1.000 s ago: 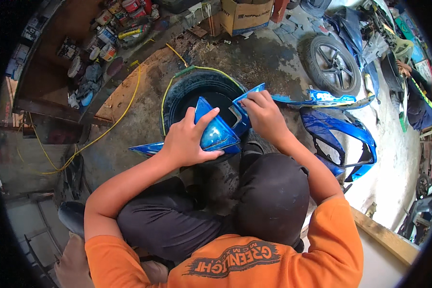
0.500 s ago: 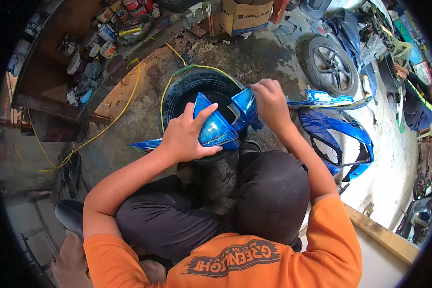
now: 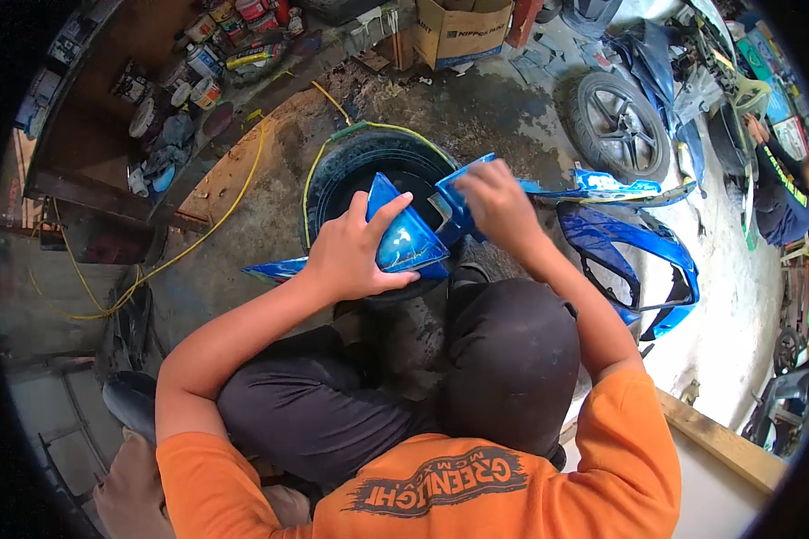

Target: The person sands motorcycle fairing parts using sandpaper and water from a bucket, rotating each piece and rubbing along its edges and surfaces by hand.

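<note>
A glossy blue motorcycle body panel [image 3: 406,242] is held tilted over the near part of a black bucket [image 3: 346,166] with dark inside. My left hand [image 3: 355,247] grips the panel's left wing, thumb below and fingers spread across its face. My right hand [image 3: 494,199] is at the panel's right wing, its fingers curled against the blue surface and somewhat blurred by motion. Whatever lies under those fingers is hidden. A pointed blue piece [image 3: 274,269] sticks out to the left beneath my left forearm; I cannot tell whether it belongs to the same panel.
A yellow hose [image 3: 234,211] runs along the floor at left. More blue panels [image 3: 634,260] lie at right, near a wheel with a tyre [image 3: 618,124]. A cardboard box [image 3: 461,34] stands behind. Cans [image 3: 205,90] crowd the far left. Another person [image 3: 782,193] is at far right.
My right hand has shifted slightly left and down along the panel's right wing, with its fingers now blurred. My left hand and the panel have barely moved.
</note>
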`<state>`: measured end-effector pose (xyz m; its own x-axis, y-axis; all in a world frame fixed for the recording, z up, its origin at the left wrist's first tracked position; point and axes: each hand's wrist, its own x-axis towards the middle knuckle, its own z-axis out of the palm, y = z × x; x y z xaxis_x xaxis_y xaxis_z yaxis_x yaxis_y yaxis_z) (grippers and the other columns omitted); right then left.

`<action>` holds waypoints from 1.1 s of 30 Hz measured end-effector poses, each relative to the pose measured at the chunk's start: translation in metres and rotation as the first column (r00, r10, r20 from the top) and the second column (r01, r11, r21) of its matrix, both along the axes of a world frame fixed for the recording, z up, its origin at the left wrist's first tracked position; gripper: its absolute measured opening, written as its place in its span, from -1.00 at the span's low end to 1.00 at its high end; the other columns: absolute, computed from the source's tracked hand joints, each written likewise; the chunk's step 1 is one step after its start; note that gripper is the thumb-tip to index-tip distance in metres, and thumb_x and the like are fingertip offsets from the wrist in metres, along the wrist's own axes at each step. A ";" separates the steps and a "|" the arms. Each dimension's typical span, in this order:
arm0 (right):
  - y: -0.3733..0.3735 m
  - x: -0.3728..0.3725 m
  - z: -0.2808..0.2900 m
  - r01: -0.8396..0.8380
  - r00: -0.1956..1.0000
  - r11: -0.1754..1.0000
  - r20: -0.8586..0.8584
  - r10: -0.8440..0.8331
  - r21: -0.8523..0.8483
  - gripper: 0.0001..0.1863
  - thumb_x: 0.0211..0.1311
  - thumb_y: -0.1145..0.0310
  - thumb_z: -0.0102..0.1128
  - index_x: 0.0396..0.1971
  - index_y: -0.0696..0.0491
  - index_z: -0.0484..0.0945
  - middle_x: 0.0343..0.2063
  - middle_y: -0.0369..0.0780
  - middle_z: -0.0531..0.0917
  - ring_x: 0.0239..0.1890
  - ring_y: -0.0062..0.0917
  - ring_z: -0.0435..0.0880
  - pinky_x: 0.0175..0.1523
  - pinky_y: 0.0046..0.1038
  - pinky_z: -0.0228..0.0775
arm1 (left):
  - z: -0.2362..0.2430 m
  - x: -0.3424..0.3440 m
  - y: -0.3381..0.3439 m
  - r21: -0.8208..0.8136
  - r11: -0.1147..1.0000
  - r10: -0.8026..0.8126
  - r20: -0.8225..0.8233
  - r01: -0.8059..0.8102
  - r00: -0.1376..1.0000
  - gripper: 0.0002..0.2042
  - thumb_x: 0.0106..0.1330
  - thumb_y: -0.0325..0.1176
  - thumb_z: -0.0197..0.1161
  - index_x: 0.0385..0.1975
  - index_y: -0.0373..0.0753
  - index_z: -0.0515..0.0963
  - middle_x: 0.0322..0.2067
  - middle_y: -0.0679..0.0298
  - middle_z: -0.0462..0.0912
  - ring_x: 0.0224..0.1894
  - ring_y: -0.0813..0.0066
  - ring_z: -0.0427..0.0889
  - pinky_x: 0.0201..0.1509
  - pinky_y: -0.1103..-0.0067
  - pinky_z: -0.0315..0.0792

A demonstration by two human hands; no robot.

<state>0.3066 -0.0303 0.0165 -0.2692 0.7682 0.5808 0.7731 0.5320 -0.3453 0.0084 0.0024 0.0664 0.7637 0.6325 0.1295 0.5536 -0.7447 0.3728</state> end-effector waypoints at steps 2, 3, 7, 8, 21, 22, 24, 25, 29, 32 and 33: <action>0.011 0.017 0.001 0.202 0.978 0.978 -0.065 -0.198 0.054 -0.88 0.24 0.54 0.36 -0.23 0.17 0.72 -0.20 -0.12 0.67 -0.09 -0.14 0.64 0.04 -0.17 0.57 | -0.001 0.003 0.000 -0.002 1.000 0.000 0.012 0.000 1.000 0.17 -0.06 0.23 0.70 0.62 0.13 0.20 0.02 -0.15 0.46 -0.21 -0.24 0.74 -0.15 0.05 0.66; 0.011 0.019 -0.001 0.265 0.961 0.963 -0.085 -0.262 0.036 -0.87 0.24 0.56 0.33 -0.22 0.17 0.72 -0.21 -0.11 0.68 -0.08 -0.16 0.65 0.05 -0.18 0.57 | -0.001 0.005 -0.001 -0.013 1.000 -0.004 0.004 0.004 1.000 0.17 -0.05 0.23 0.70 0.62 0.13 0.20 0.02 -0.15 0.46 -0.21 -0.24 0.74 -0.15 0.05 0.66; -0.005 -0.007 -0.005 0.023 1.000 1.000 0.011 -0.023 -0.008 -0.81 0.19 0.58 0.29 -0.19 0.17 0.73 -0.20 -0.09 0.69 -0.07 -0.14 0.65 0.06 -0.18 0.58 | -0.002 0.003 -0.002 -0.007 1.000 -0.017 0.005 0.017 1.000 0.17 -0.05 0.22 0.70 0.62 0.13 0.20 0.01 -0.15 0.46 -0.21 -0.24 0.74 -0.16 0.05 0.65; -0.003 -0.003 -0.003 0.024 1.000 1.000 0.012 -0.024 -0.009 -0.81 0.19 0.58 0.29 -0.19 0.17 0.73 -0.20 -0.09 0.69 -0.07 -0.14 0.65 0.06 -0.18 0.58 | -0.001 0.002 -0.002 -0.008 1.000 -0.018 0.006 0.018 1.000 0.17 -0.05 0.22 0.70 0.62 0.13 0.20 0.01 -0.15 0.46 -0.21 -0.24 0.74 -0.16 0.05 0.65; 0.010 0.021 -0.005 0.208 0.977 0.978 -0.045 -0.207 0.011 -0.82 0.19 0.60 0.24 -0.21 0.19 0.70 -0.18 -0.09 0.67 -0.07 -0.12 0.63 0.07 -0.18 0.56 | -0.002 0.006 -0.001 -0.019 1.000 -0.022 0.008 0.022 1.000 0.18 -0.06 0.21 0.71 0.62 0.13 0.19 0.03 -0.17 0.44 -0.22 -0.25 0.73 -0.16 0.04 0.65; 0.009 0.013 -0.005 0.209 0.976 0.978 -0.062 -0.208 -0.001 -0.83 0.20 0.60 0.24 -0.21 0.19 0.70 -0.18 -0.08 0.67 -0.07 -0.11 0.63 0.07 -0.17 0.55 | -0.001 0.003 -0.001 -0.019 1.000 -0.023 0.007 0.023 1.000 0.18 -0.06 0.21 0.71 0.62 0.12 0.19 0.04 -0.18 0.44 -0.21 -0.26 0.73 -0.15 0.04 0.65; 0.004 -0.007 -0.005 0.096 0.995 0.995 -0.041 -0.095 0.016 -0.84 0.22 0.60 0.25 -0.21 0.19 0.70 -0.18 -0.08 0.68 -0.08 -0.10 0.62 0.06 -0.17 0.55 | 0.000 0.000 -0.001 -0.018 1.000 -0.016 -0.011 0.016 1.000 0.18 -0.06 0.21 0.72 0.63 0.12 0.18 0.05 -0.18 0.44 -0.20 -0.26 0.73 -0.14 0.04 0.65; 0.001 -0.011 -0.004 -0.008 1.000 1.000 -0.008 0.008 0.027 -0.85 0.23 0.60 0.25 -0.22 0.19 0.70 -0.17 -0.07 0.68 -0.08 -0.10 0.62 0.05 -0.16 0.55 | -0.001 0.002 -0.002 -0.021 1.000 -0.021 -0.018 0.020 1.000 0.19 -0.06 0.21 0.72 0.63 0.12 0.18 0.06 -0.19 0.44 -0.19 -0.27 0.73 -0.13 0.04 0.65; 0.014 0.018 0.000 0.211 0.975 0.977 -0.063 -0.211 -0.014 -0.83 0.20 0.62 0.27 -0.21 0.18 0.70 -0.17 -0.07 0.67 -0.06 -0.12 0.63 0.08 -0.18 0.56 | 0.004 0.000 0.004 -0.072 0.997 -0.008 -0.026 0.006 1.000 0.21 -0.08 0.17 0.74 0.64 0.14 0.17 0.07 -0.20 0.43 -0.15 -0.31 0.72 -0.05 0.02 0.65; 0.002 0.000 -0.006 0.102 0.994 0.994 -0.033 -0.101 0.030 -0.81 0.18 0.62 0.27 -0.20 0.18 0.71 -0.16 -0.07 0.67 -0.05 -0.12 0.63 0.10 -0.19 0.56 | 0.009 -0.009 0.015 -0.181 0.978 -0.111 -0.047 0.101 0.993 0.24 -0.11 0.10 0.76 0.66 0.18 0.13 0.13 -0.22 0.44 -0.08 -0.36 0.71 0.05 0.00 0.64; -0.003 -0.010 -0.003 0.041 0.999 0.999 -0.031 -0.041 -0.008 -0.79 0.17 0.63 0.26 -0.19 0.18 0.71 -0.15 -0.07 0.68 -0.03 -0.11 0.64 0.10 -0.19 0.57 | 0.010 -0.013 0.017 -0.230 0.966 -0.140 -0.075 0.120 0.987 0.26 -0.12 0.07 0.77 0.67 0.20 0.11 0.16 -0.24 0.43 -0.04 -0.38 0.70 0.08 0.00 0.63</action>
